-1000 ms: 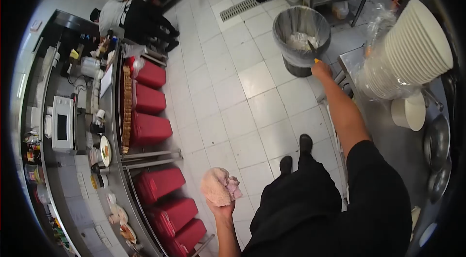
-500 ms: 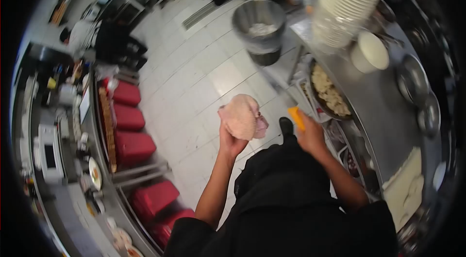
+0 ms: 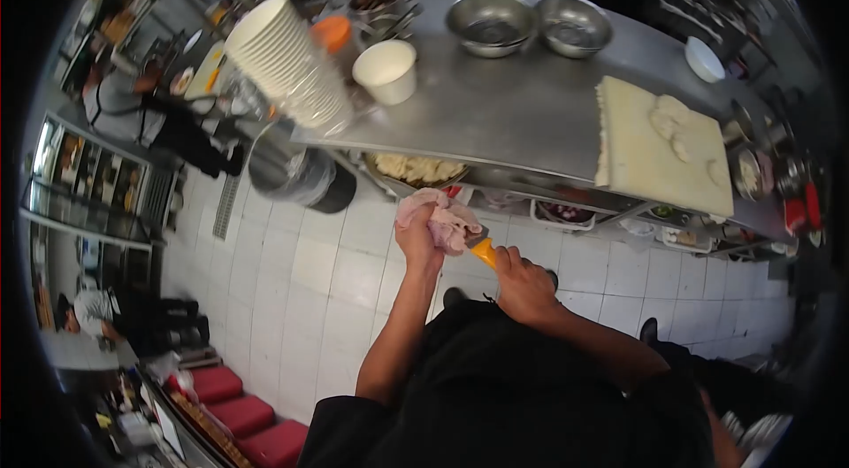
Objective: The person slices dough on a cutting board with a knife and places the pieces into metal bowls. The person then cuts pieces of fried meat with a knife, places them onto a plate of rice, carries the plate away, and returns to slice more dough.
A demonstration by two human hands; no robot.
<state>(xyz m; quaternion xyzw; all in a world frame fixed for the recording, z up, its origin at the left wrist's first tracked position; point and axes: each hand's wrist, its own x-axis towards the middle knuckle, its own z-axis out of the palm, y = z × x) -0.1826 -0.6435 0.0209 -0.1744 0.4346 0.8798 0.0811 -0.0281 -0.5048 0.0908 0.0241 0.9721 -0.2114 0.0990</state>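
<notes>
My left hand (image 3: pixel 417 244) is closed around a piece of raw, pale pink chicken (image 3: pixel 452 226), held up in front of my body over the floor. In my right hand (image 3: pixel 523 285) is a knife (image 3: pixel 483 250) with a yellow-orange handle. Its blade sits against the right side of the chicken and is mostly hidden. Just beyond the chicken, on the shelf under the table, a round pan (image 3: pixel 378 175) holds pale chunks of food (image 3: pixel 419 168).
Ahead stands a steel table (image 3: pixel 495 123) bearing stacked white tubs (image 3: pixel 287 57), metal bowls (image 3: pixel 492 23) and a pale cutting board (image 3: pixel 641 145). A lined bin (image 3: pixel 334 187) is at left. People (image 3: pixel 133 114) stand left and beyond the table; another person's dark-clothed leg (image 3: pixel 707 371) is at right.
My view has swung right to face the steel table. The knife, earlier apart from the chicken, now meets it, and the chicken is turned with its fleshy side showing.
</notes>
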